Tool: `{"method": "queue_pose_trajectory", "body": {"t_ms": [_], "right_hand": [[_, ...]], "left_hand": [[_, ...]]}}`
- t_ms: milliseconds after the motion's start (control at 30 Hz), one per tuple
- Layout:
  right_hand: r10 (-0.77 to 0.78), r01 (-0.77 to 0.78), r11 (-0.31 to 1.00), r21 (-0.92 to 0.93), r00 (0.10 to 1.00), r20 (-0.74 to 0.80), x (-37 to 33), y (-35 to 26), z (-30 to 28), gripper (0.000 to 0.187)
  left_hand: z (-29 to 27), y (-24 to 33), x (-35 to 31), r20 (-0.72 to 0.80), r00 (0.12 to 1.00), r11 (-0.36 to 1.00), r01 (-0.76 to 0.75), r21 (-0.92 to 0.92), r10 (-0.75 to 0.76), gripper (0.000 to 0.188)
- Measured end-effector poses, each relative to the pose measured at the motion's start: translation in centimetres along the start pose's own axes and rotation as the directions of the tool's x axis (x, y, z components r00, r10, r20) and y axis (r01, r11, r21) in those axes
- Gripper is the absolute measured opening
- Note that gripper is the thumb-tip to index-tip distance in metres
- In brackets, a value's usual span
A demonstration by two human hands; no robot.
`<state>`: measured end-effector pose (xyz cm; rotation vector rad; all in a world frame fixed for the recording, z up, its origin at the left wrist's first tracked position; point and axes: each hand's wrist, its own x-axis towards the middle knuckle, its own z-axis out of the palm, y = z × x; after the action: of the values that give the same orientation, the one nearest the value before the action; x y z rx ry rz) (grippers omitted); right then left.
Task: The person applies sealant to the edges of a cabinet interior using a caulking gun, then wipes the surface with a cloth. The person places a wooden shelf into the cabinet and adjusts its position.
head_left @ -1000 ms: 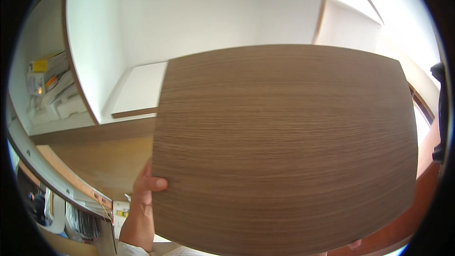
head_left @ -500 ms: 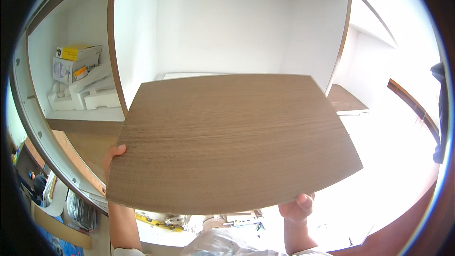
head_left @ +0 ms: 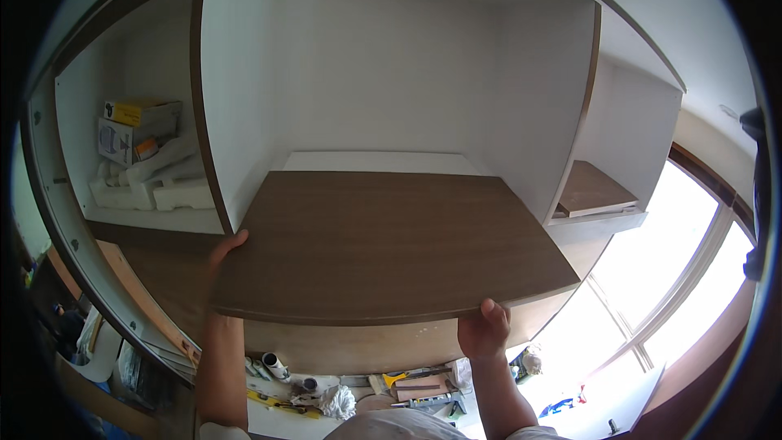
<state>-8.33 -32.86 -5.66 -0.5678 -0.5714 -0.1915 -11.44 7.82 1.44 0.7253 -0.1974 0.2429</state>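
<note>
A brown wood-grain shelf board [head_left: 391, 244] lies nearly level before me, its far part between the side walls of the middle white cabinet compartment [head_left: 383, 65]. My left hand [head_left: 226, 251] is closed on the board's left edge, thumb on top and the other fingers hidden. My right hand [head_left: 485, 332] grips the near edge toward the right, thumb over the top and fingers out of sight below. Beyond the board's far edge shows a white strip [head_left: 375, 163] at the compartment's back. The near part of the board juts out toward me.
At left, a compartment holds boxes [head_left: 118, 138] and white foam packing [head_left: 183, 194]. A small wood-floored compartment [head_left: 595, 187] lies right, near a bright window [head_left: 652, 253]. Below are a yellow spirit level [head_left: 281, 404], a caulking gun [head_left: 428, 400] and crumpled plastic [head_left: 336, 401].
The board has tipped from facing me to nearly level, and its far edge has gone deeper into the compartment. Both hands moved with it. The picture has darkened, and the tools below show more.
</note>
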Motion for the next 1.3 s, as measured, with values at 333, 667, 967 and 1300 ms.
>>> {"method": "queue_pose_trajectory", "body": {"t_ms": [333, 667, 967, 1300], "right_hand": [[0.030, -0.030, 0.998, 0.063, 1.000, -0.001, 2.1, 2.0, -0.8, 0.066], [0.084, -0.090, 0.947, -0.308, 0.996, -0.031, 5.2, 2.0, -2.6, 0.066], [-0.387, 0.189, 0.780, -0.597, 0.895, -0.221, 5.9, -6.4, -6.5, 0.075], [-0.331, 0.058, 0.640, -0.766, 0.920, -0.208, 10.8, -6.8, -8.6, 0.055]], "left_hand": [[-0.2, -1.9, 0.9, 0.109, 0.981, 0.986, -0.153, -0.061, 0.159, 0.056], [-3.1, -7.3, -5.4, -0.024, 0.814, 0.766, -0.536, 0.354, 0.580, 0.076], [-3.5, -8.0, -5.0, -0.124, 0.738, 0.609, -0.436, 0.663, 0.664, 0.084], [-2.4, -5.5, -2.7, -0.082, 0.824, 0.543, -0.292, 0.787, 0.561, 0.067]]}}
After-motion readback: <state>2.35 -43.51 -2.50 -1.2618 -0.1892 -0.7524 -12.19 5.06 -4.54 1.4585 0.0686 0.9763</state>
